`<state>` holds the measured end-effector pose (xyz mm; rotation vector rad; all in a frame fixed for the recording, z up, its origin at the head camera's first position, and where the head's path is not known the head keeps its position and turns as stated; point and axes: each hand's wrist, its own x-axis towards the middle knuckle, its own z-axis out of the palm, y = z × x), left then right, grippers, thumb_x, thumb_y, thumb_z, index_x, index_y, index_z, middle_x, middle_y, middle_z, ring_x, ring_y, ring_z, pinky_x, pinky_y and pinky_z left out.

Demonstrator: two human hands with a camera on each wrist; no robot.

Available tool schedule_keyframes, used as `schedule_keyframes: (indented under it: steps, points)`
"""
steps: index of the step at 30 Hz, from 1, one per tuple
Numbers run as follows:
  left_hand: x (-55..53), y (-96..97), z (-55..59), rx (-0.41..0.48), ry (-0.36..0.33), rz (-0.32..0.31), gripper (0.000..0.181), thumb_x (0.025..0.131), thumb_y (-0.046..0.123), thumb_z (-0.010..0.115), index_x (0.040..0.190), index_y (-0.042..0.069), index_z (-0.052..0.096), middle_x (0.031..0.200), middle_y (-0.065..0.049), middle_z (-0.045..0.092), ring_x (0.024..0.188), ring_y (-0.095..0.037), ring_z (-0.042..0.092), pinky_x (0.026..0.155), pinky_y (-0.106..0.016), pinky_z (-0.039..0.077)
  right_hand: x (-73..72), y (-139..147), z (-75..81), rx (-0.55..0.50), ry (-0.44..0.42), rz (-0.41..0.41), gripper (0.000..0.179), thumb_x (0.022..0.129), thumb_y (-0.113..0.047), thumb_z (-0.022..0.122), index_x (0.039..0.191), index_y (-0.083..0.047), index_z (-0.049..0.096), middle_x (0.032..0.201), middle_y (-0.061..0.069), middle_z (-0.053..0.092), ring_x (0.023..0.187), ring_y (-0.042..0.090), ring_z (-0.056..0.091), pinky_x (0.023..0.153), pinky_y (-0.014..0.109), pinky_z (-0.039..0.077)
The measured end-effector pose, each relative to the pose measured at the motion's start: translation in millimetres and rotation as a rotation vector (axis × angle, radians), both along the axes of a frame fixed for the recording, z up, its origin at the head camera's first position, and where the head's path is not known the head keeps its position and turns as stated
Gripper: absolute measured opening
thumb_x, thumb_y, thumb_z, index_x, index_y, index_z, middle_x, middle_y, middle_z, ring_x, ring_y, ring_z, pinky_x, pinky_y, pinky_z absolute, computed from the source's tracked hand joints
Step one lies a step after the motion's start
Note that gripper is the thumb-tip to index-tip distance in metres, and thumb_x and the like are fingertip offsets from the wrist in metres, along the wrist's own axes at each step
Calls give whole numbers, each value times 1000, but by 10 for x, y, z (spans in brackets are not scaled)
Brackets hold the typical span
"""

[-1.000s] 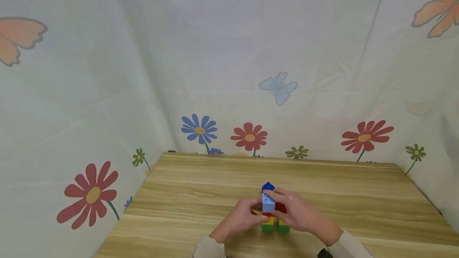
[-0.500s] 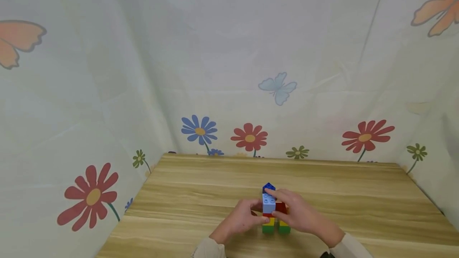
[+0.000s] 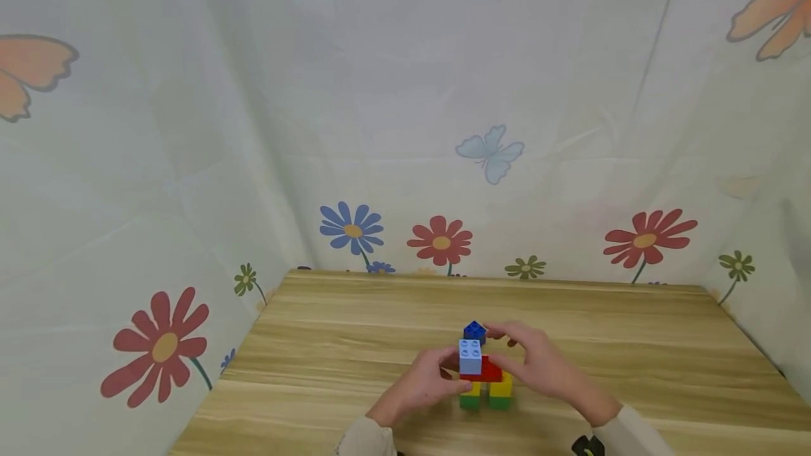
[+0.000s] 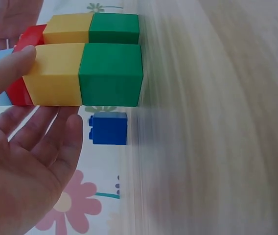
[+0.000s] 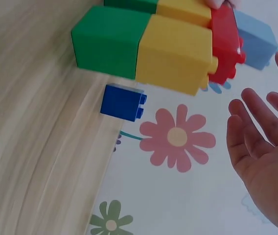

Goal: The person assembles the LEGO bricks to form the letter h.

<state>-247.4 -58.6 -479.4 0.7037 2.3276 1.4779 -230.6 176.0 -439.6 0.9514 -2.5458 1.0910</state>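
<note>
My left hand holds a small building-brick structure at its left side, thumb on the front and fingers behind, as the left wrist view shows. Two green bricks stand on the table, each with a yellow brick on top. A red brick bridges both columns, and a light blue brick sits on its left end. To the right, my right hand is held with fingers spread and relaxed, apart from the bricks, its palm empty in the right wrist view.
Behind the structure a separate dark blue brick stands on the wooden table. A pale curtain printed with flowers and butterflies hangs along the back and sides of the table.
My right hand has let go of the light blue brick and moved off to the right. The structure has shifted slightly left; my left hand keeps its hold.
</note>
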Motion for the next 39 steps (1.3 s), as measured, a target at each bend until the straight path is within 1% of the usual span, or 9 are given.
schedule_keyframes:
  steps: [2,4,9,12,15,20,22,27,39]
  points:
    - [0,-22,5,-2,2,0,37,84,22,74,118,25,62,105,13,64,92,-6,59,78,-24,49,-35,31,12,-1,13,-17,38,90,-24,67,125,-12,59,113,-4,64,98,12,59,78,32,51]
    - [2,-44,13,-4,1,3,36,84,22,74,118,24,62,105,13,63,92,-6,59,79,-24,49,-73,64,19,10,6,-38,35,90,-23,66,123,-11,60,113,-2,64,98,13,60,78,32,51]
    - [-1,-97,18,-17,14,7,35,84,23,73,117,24,61,105,13,63,92,-6,58,79,-23,49,-156,128,16,39,-73,-74,34,92,-26,63,123,-12,60,114,1,64,98,22,60,79,38,51]
    - [-10,-127,16,-29,26,3,36,84,23,73,118,24,61,105,14,63,92,-5,58,79,-22,48,-209,139,-1,52,-109,-76,35,92,-28,62,123,-11,60,116,3,63,99,25,59,80,39,51]
    - [-21,-155,15,-31,27,-4,36,85,23,73,119,24,61,106,14,63,92,-6,58,78,-23,48,-264,135,-38,65,-125,-87,35,92,-25,64,123,-10,60,116,3,63,100,26,58,79,39,51]
    - [-36,-196,-12,-15,28,-16,36,85,22,72,119,23,61,107,13,63,93,-6,59,78,-23,49,-342,102,-116,84,-176,-108,35,89,-18,67,123,-11,60,118,5,61,103,28,57,81,41,50]
    - [-38,-209,-20,-11,29,-18,35,86,22,72,119,23,61,107,13,63,93,-6,59,79,-23,49,-380,84,-158,105,-195,-114,37,88,-16,68,123,-10,60,119,7,59,103,28,56,81,42,50]
    - [-36,-224,-22,-3,19,-20,35,86,23,71,120,23,61,108,13,63,94,-6,59,79,-23,48,-477,52,-263,164,-209,-116,42,86,-14,70,126,-9,57,122,9,58,102,25,56,82,41,51]
    - [-46,-228,-38,3,9,-22,34,86,21,71,119,22,61,107,12,63,95,-7,59,80,-24,48,-645,-28,-418,166,-272,-132,51,85,-12,71,132,-9,53,130,10,53,102,26,57,84,43,50]
